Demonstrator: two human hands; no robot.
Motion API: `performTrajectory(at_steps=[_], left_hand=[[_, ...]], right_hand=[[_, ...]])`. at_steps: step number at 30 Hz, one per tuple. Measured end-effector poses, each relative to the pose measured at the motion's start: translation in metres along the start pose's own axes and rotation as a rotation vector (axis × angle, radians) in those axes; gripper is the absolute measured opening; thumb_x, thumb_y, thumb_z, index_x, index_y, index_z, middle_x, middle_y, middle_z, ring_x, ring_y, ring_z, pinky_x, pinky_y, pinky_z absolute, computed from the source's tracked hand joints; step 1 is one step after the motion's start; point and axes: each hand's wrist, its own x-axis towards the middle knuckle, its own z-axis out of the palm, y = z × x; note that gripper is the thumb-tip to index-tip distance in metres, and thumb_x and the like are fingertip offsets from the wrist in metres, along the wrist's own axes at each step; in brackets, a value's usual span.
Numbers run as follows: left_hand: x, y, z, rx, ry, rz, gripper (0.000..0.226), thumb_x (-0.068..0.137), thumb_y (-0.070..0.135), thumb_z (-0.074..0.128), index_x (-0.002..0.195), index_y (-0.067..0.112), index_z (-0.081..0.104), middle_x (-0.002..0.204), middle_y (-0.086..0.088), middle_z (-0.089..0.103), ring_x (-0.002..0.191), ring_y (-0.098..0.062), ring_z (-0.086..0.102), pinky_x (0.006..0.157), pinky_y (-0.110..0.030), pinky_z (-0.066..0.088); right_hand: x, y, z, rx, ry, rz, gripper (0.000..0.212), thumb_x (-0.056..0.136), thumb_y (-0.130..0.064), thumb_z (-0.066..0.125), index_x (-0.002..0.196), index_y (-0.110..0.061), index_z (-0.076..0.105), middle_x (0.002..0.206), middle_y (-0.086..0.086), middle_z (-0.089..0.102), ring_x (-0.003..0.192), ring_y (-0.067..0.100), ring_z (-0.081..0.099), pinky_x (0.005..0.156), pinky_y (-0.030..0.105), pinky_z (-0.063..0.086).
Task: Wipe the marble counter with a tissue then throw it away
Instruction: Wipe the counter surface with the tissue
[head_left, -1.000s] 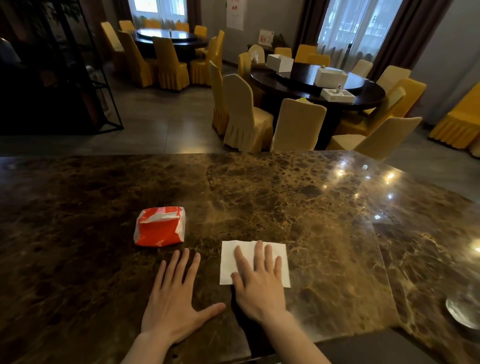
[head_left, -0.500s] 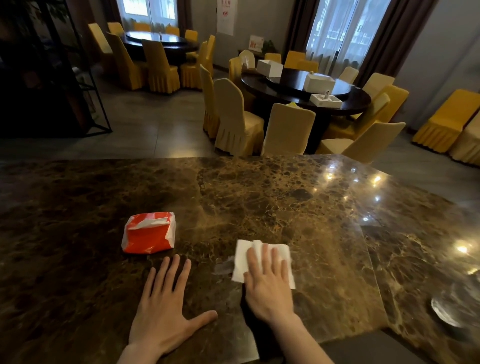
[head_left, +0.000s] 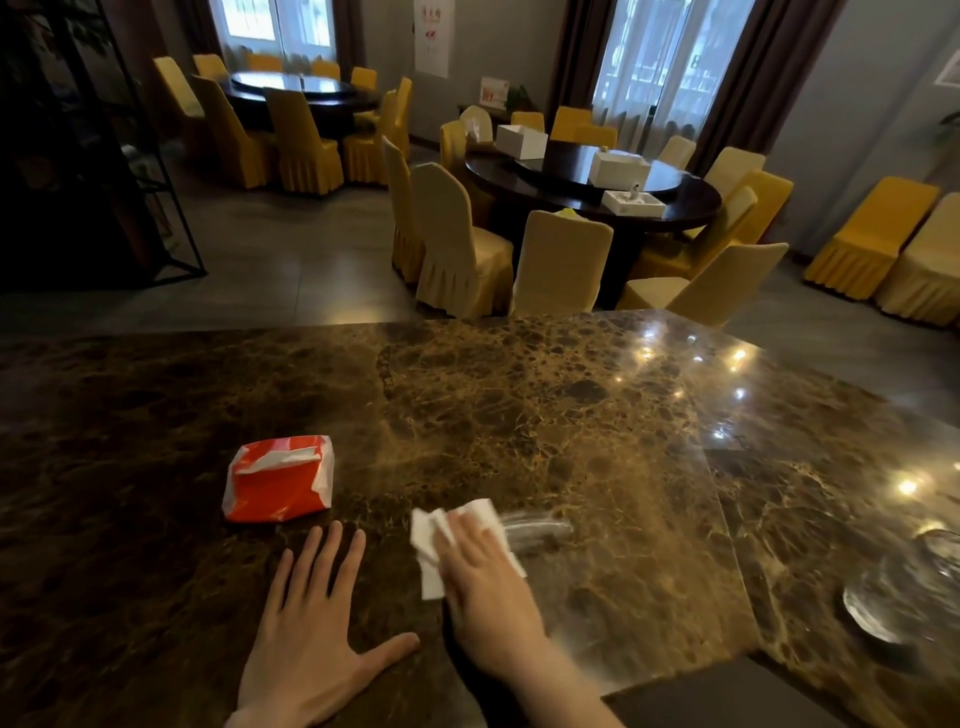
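A dark brown marble counter (head_left: 519, 415) fills the lower half of the view. My right hand (head_left: 488, 587) presses flat on a white tissue (head_left: 431, 551), which is crumpled and sticks out to the left of and beyond my fingers. The hand is motion-blurred. A faint wet smear (head_left: 535, 530) lies just to its right. My left hand (head_left: 311, 634) rests flat on the counter with fingers spread, holding nothing.
A red and white tissue pack (head_left: 278, 480) lies on the counter beyond my left hand. A glass ashtray (head_left: 893, 597) sits near the right edge. Past the counter stand round dark tables (head_left: 691, 200) with yellow-covered chairs (head_left: 457, 249).
My right hand has slid the tissue leftward across the counter, and the tissue has gone from flat to crumpled. A smear trails on its right. My left hand has stayed put.
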Motion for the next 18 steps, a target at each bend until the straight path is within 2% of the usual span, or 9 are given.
performTrajectory(at_steps=[2, 5, 7, 9, 11, 13, 14, 16, 18], left_hand=[[0.001, 0.000, -0.001, 0.004, -0.009, -0.001, 0.134, 0.053, 0.114, 0.004, 0.154, 0.032, -0.028, 0.167, 0.004, -0.031, 0.151, -0.016, -0.032, 0.127, -0.046, -0.017], [-0.001, 0.000, -0.001, -0.013, 0.000, 0.006, 0.132, 0.055, 0.113, 0.005, 0.155, 0.032, -0.027, 0.167, 0.005, -0.030, 0.151, -0.015, -0.033, 0.127, -0.046, -0.016], [-0.002, 0.000, -0.001, 0.008, 0.000, 0.007, 0.132, 0.056, 0.113, 0.004, 0.155, 0.032, -0.028, 0.167, 0.004, -0.030, 0.151, -0.016, -0.033, 0.127, -0.046, -0.016], [-0.002, 0.001, -0.002, 0.005, 0.006, 0.002, 0.133, 0.055, 0.113, 0.004, 0.155, 0.032, -0.028, 0.168, 0.003, -0.030, 0.152, -0.017, -0.032, 0.127, -0.046, -0.016], [-0.002, 0.001, -0.002, -0.005, 0.008, 0.006, 0.133, 0.054, 0.113, 0.003, 0.155, 0.031, -0.027, 0.168, 0.004, -0.029, 0.152, -0.016, -0.032, 0.128, -0.046, -0.015], [-0.002, 0.000, -0.002, -0.009, 0.007, 0.005, 0.133, 0.055, 0.113, 0.003, 0.155, 0.032, -0.027, 0.168, 0.004, -0.028, 0.152, -0.016, -0.032, 0.128, -0.046, -0.015], [-0.002, -0.001, -0.002, -0.014, 0.007, 0.002, 0.133, 0.055, 0.113, 0.004, 0.156, 0.032, -0.026, 0.168, 0.004, -0.027, 0.152, -0.015, -0.032, 0.128, -0.046, -0.015], [-0.001, 0.000, -0.001, -0.013, 0.012, -0.001, 0.132, 0.055, 0.113, 0.005, 0.155, 0.033, -0.026, 0.168, 0.005, -0.027, 0.151, -0.015, -0.032, 0.127, -0.046, -0.015], [-0.001, -0.001, 0.000, -0.002, 0.012, -0.002, 0.131, 0.055, 0.113, 0.004, 0.155, 0.034, -0.028, 0.168, 0.005, -0.029, 0.151, -0.015, -0.034, 0.127, -0.046, -0.016]], right_hand=[[-0.005, -0.006, -0.003, 0.137, 0.034, -0.061, 0.052, 0.099, -0.016, 0.051, 0.148, -0.033, 0.047, 0.162, -0.014, 0.037, 0.153, 0.006, 0.020, 0.124, 0.032, 0.022], [-0.004, 0.003, -0.032, 0.411, 0.308, 0.205, 0.045, 0.085, 0.005, 0.064, 0.114, -0.027, 0.077, 0.118, -0.011, 0.074, 0.116, 0.004, 0.063, 0.104, 0.031, 0.051], [0.005, 0.019, -0.057, 0.590, 0.490, 0.474, 0.035, 0.089, 0.004, 0.065, 0.100, -0.027, 0.078, 0.102, -0.003, 0.075, 0.097, 0.015, 0.068, 0.086, 0.037, 0.058], [0.017, 0.039, -0.080, 0.822, 0.608, 0.690, 0.024, 0.094, -0.004, 0.064, 0.096, -0.025, 0.074, 0.100, 0.005, 0.074, 0.092, 0.026, 0.069, 0.077, 0.044, 0.060], [0.023, 0.058, -0.095, 0.955, 0.687, 0.841, 0.021, 0.094, -0.007, 0.064, 0.093, -0.027, 0.072, 0.099, 0.006, 0.074, 0.085, 0.027, 0.069, 0.069, 0.045, 0.060], [0.021, 0.071, -0.100, 0.833, 0.706, 0.891, 0.020, 0.091, -0.009, 0.067, 0.091, -0.029, 0.072, 0.099, 0.003, 0.073, 0.086, 0.024, 0.068, 0.074, 0.045, 0.061], [0.017, 0.075, -0.099, 0.626, 0.685, 0.860, 0.021, 0.088, -0.009, 0.069, 0.091, -0.029, 0.073, 0.100, 0.003, 0.073, 0.089, 0.024, 0.065, 0.080, 0.046, 0.058], [0.005, 0.080, -0.092, 0.131, 0.587, 0.708, 0.022, 0.085, -0.007, 0.072, 0.096, -0.025, 0.077, 0.099, 0.001, 0.071, 0.094, 0.024, 0.058, 0.083, 0.042, 0.050], [-0.005, 0.082, -0.081, -0.093, 0.449, 0.544, 0.019, 0.087, -0.011, 0.071, 0.101, -0.020, 0.079, 0.098, 0.001, 0.063, 0.094, 0.024, 0.053, 0.077, 0.040, 0.049]])
